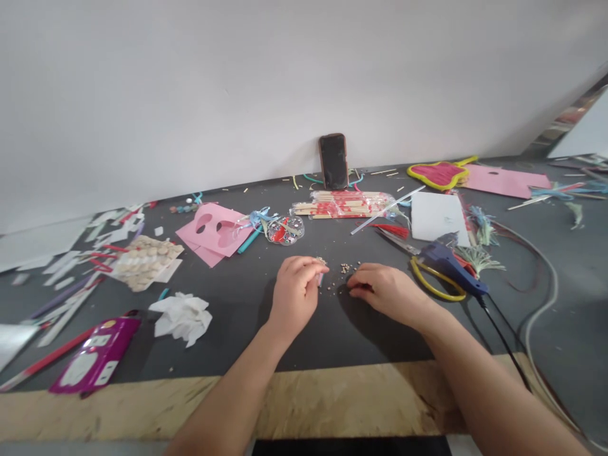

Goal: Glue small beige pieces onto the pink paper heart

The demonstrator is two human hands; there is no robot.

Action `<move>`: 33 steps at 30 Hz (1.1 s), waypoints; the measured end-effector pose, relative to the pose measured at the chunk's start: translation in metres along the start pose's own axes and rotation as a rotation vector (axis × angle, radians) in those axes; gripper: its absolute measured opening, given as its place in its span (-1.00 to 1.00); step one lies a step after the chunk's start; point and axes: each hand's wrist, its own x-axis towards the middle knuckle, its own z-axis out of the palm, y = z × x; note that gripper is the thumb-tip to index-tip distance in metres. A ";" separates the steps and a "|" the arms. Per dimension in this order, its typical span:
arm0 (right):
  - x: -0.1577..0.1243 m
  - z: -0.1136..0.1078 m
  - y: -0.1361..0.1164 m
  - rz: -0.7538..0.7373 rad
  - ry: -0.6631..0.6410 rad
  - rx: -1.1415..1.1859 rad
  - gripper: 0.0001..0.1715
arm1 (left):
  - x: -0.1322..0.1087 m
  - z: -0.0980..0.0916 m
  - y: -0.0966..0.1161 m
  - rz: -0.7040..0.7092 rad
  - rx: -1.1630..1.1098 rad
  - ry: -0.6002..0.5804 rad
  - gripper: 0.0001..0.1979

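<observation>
My left hand is curled at the middle of the dark table, fingers bent round something small that they mostly hide. A pale edge of it shows beside the fingertips, with some tiny beige bits by them. Just to the right, a loose cluster of small beige beads lies on the tabletop. Beside those beads my right hand rests low with thumb and fingertips drawn together. Whether a bead is between them is too small to see.
A blue glue gun and yellow-handled scissors lie right of my right hand. Behind are packaged wooden sticks and a propped phone. Crumpled tissue, a purple packet and pink cut-outs are on the left.
</observation>
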 end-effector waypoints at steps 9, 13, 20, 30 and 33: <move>0.003 0.012 -0.011 0.015 0.027 -0.051 -0.81 | 0.000 -0.005 0.002 -0.103 0.192 0.091 -0.69; 0.000 0.011 -0.017 -0.047 -0.014 -0.120 -0.75 | 0.000 -0.004 -0.001 -0.110 0.251 0.083 -0.65; -0.019 0.012 -0.047 -0.041 -0.120 -0.503 -0.53 | -0.001 -0.001 -0.004 -0.087 0.285 0.077 -0.60; -0.032 0.019 -0.046 -0.099 -0.072 -0.411 -0.32 | 0.000 -0.004 -0.002 -0.105 0.214 0.111 -0.62; -0.029 0.019 -0.052 -0.079 -0.075 -0.477 -0.37 | 0.000 -0.005 -0.001 -0.106 0.199 0.108 -0.64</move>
